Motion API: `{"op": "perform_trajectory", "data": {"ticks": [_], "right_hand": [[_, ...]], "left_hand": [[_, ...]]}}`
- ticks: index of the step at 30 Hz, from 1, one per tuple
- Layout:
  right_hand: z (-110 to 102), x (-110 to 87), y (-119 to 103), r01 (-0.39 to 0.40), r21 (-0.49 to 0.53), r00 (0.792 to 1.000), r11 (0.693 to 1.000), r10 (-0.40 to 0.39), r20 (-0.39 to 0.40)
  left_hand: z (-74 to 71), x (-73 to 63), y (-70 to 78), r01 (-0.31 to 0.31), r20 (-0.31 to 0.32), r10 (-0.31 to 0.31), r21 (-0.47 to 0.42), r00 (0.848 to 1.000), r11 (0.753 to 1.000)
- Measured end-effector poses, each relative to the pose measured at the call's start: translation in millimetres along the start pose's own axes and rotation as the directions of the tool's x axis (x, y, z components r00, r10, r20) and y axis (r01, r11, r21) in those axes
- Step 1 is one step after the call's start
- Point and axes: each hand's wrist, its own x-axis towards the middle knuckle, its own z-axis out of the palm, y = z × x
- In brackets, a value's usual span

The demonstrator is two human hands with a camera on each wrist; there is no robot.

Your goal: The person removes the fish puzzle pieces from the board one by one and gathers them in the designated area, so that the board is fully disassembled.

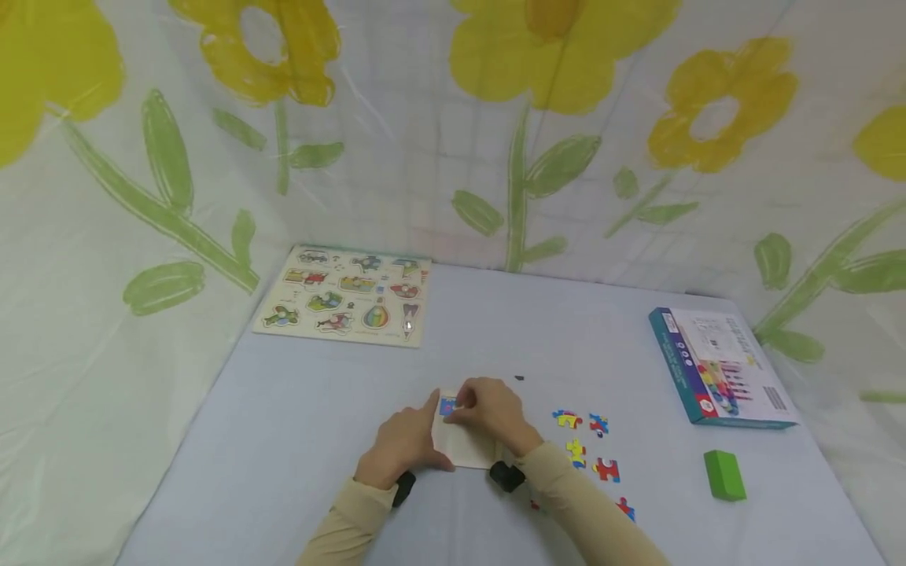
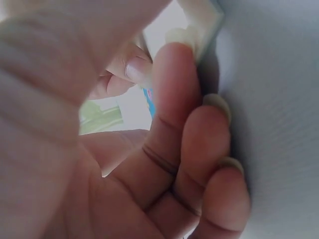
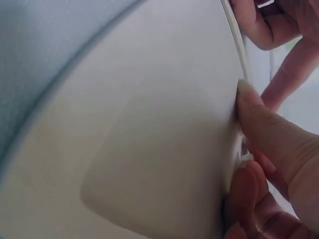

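Observation:
A small pale wooden puzzle board [image 1: 463, 445] lies on the table in front of me, with a blue puzzle piece [image 1: 447, 406] at its upper left corner. My left hand [image 1: 399, 442] holds the board along its left side, forefinger near the top corner and thumb at the bottom edge. Over that upper left corner, my right hand [image 1: 493, 409] brings thumb and fingertips together at a puzzle piece mostly covered by them. In the right wrist view, the thumb [image 3: 269, 124] and fingertips meet close to the board's surface [image 3: 149, 129].
Several loose jigsaw pieces [image 1: 607, 470] lie right of the board, some partly behind the right sleeve. Farther right are a green block [image 1: 725, 475] and a flat box [image 1: 729, 365]. A picture peg puzzle [image 1: 347, 295] lies at the back left; a small dark bit [image 1: 520, 378] is nearer.

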Motion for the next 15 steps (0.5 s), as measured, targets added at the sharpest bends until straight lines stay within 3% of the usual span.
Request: {"op": "perform_trajectory", "data": {"ticks": [9,15], "right_hand": [[0.9,-1.9,2.9,0.024,0.027,0.999,0.999,-0.023,-0.025],[3.8,-8.3,1.9,0.083,0.031,0.995,0.996,-0.081,-0.049]], "left_hand": [[3.5,3.3,-0.9,0.019,-0.007,-0.019,0.014,1.000,1.000],[5.0,4.7,-0.9,0.030,-0.005,-0.030,0.043,1.000,0.999]]}}
